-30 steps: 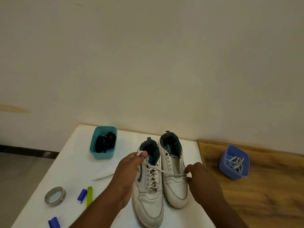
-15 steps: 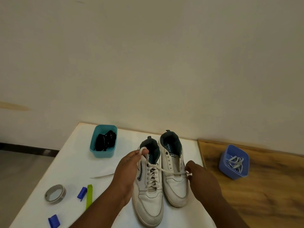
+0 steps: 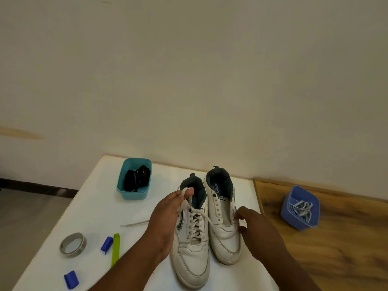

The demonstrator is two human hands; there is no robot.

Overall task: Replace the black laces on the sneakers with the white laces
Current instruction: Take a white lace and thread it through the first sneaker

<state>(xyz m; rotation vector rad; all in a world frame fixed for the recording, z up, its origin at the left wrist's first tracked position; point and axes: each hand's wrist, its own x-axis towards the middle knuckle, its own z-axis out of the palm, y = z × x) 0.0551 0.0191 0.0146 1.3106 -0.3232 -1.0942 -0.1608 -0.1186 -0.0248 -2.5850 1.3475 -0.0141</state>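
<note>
Left hand and right hand pinch a white lace over the white table beside a cream wall.

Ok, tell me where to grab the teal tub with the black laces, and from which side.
Grip the teal tub by its near long wall and rim, coming from the front-left. It stands upright and open-topped on the white table, with bare table on that side; the sneakers and both hands crowd its right. Pinching the rim probably keeps fingers off the black laces inside.
</note>
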